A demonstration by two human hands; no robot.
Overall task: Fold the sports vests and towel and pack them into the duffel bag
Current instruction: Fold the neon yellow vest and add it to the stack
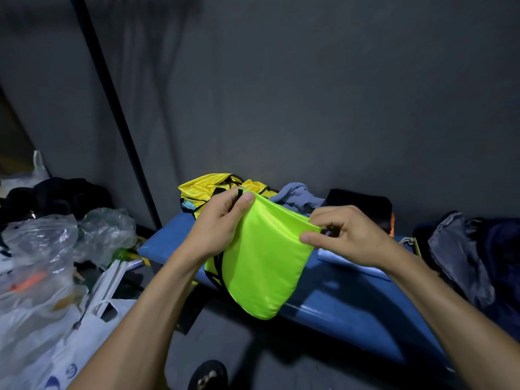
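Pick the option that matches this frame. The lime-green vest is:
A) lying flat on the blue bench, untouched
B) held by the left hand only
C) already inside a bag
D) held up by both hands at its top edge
D: the left hand and the right hand each pinch the top edge of the lime-green vest, which hangs folded above the blue bench.

I see a dim room: a dark grey wall (309, 94), a black vertical pole (112, 108), a blue padded table (351, 305), and clear plastic bags (42, 249) at left.
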